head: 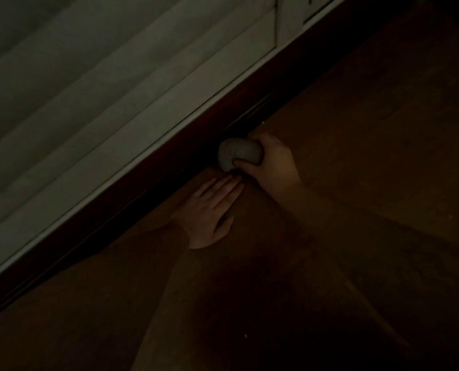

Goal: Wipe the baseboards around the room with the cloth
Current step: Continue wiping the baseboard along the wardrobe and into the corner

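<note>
The room is dim. A dark reddish baseboard (153, 183) runs diagonally from lower left to upper right along the foot of a pale wall. A bunched grey cloth (237, 152) is pressed against the baseboard. My right hand (272, 163) grips the cloth, thumb below it and fingers curled over its far side. My left hand (212, 212) lies flat on the brown floor just below the cloth, fingers straight and pointing toward the baseboard.
The pale wall (94, 84) with stepped mouldings fills the upper left. A white frame corner (284, 25) stands at the top. Brown floor (370, 124) spreads to the right and below, very dark toward the bottom right.
</note>
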Demonstrator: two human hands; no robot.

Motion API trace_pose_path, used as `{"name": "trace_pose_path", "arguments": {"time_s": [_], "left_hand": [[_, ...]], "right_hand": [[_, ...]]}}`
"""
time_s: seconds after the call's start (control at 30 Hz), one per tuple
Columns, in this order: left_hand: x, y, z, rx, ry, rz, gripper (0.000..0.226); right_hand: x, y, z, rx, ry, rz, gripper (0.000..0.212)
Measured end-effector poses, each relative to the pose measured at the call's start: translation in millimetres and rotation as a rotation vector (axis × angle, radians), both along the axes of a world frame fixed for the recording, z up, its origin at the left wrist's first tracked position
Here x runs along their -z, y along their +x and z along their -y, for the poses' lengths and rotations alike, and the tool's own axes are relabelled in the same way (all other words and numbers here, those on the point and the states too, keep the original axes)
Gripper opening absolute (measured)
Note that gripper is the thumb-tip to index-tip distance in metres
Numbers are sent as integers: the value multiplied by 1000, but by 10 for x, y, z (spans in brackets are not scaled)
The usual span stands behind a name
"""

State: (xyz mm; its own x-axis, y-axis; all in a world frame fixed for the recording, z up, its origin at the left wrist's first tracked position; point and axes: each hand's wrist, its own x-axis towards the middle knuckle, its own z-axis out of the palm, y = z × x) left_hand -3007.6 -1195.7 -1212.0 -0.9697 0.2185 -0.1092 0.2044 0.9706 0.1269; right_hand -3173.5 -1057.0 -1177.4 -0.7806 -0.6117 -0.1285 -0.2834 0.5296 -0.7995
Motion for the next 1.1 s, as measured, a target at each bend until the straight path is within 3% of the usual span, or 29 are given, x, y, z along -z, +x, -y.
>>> {"name": "trace_pose_path", "arguments": {"time_s": [0.17,0.4,0.5,0.67,0.93,1.1], "left_hand": [[2,3,29,22,20,15,77],[2,-11,40,34,-5,49,84],[-21,-17,39,52,5,71,77],[-23,-8,17,46,5,65,74],[13,-1,14,29,-2,-1,77],[80,14,32,20,-18,-19,77]], "right_hand": [[65,-323,-74,-80,38,-47,52],[-12,-1210,-497,256,96,-99,58],[-59,-1392,-565,299,147,-124,61],[-131,-1007,-554,241,53,-121,53],[-172,-17,-126,-59,-132,-115,50],[-202,95,76,-73,-147,-84,43]]}}
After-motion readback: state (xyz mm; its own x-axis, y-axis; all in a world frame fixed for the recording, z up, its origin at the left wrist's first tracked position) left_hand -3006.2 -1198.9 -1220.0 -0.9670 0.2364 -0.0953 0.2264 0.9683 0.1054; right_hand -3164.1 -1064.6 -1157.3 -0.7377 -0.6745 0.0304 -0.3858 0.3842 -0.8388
